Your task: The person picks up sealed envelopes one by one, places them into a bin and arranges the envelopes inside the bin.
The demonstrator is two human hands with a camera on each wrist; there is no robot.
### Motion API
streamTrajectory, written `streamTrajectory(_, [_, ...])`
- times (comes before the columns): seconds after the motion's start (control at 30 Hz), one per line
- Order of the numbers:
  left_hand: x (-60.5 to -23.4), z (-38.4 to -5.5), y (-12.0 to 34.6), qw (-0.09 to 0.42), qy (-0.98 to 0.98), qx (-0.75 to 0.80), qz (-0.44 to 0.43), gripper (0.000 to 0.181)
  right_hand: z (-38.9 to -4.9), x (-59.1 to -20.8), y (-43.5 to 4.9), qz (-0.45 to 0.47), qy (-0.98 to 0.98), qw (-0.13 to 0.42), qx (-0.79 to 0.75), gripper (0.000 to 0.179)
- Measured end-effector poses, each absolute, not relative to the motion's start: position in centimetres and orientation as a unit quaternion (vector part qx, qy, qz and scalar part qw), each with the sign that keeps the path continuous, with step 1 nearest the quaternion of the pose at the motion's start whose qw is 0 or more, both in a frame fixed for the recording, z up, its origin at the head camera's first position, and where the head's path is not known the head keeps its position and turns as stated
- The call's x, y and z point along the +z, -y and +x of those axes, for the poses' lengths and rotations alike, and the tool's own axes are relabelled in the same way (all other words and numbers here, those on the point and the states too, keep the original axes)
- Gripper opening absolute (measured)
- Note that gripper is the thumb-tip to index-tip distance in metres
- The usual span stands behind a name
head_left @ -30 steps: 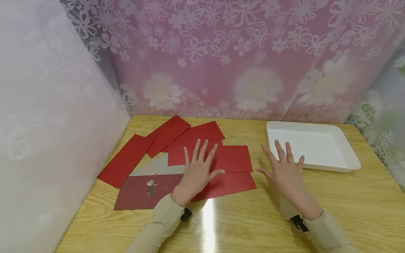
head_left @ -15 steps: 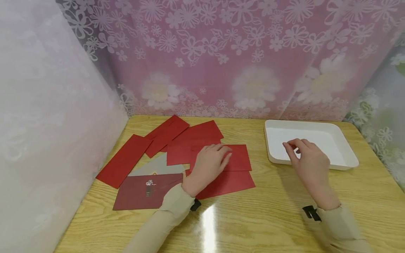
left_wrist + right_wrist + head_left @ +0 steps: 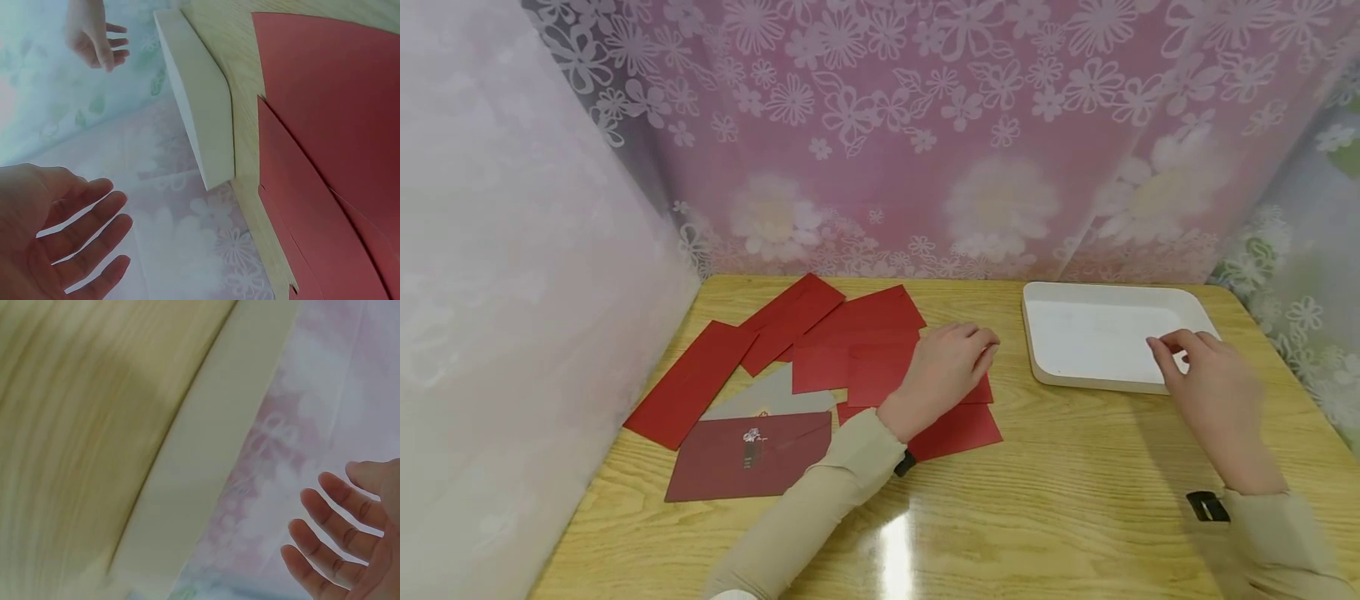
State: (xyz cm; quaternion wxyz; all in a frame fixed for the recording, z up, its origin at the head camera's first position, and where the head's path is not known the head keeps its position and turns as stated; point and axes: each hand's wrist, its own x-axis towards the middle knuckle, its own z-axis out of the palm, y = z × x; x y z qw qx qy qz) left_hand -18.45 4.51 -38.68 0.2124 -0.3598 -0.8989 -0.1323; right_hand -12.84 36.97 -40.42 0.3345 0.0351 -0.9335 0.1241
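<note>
Probably dealing with light, bendable red envelopes (image 3: 857, 317), overlapping on the table (image 3: 1060, 492) — best pinched by a free edge. With left hand (image 3: 945, 367) above, right hand (image 3: 1217, 400) near the white tray (image 3: 1090, 329) — both empty, relaxed.

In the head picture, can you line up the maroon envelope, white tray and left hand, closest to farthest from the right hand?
1. White tray: back right, partly behind the right hand.
2. Left hand: in the middle, above the red envelopes.
3. Maroon envelope: front left.
</note>
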Motion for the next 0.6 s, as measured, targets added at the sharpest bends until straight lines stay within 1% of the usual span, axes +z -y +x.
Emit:
streamTrajectory(0.17, [-38.7, -19.1, -6.9, 0.209, 0.893, -0.118, -0.382, 0.015, -12.5, -41.0, -39.8, 0.035, 0.948, 0.299, 0.105, 0.022])
streamTrajectory(0.27, [-38.8, -19.5, -8.6, 0.188, 0.896, -0.095, -0.391, 0.017, -12.4, -41.4, -41.2, 0.043, 0.953, 0.287, 0.092, 0.02])
streamTrajectory(0.5, [-39.7, -20.0, -11.5, 0.111, 0.903, -0.036, -0.413, 0.022, -12.1, -42.1, -43.3, 0.061, 0.963, 0.256, 0.056, 0.017])
streamTrajectory(0.6, [-40.3, -20.0, -12.3, 0.088, 0.898, -0.026, -0.431, 0.022, -11.9, -42.4, -43.9, 0.067, 0.97, 0.229, 0.043, 0.018])
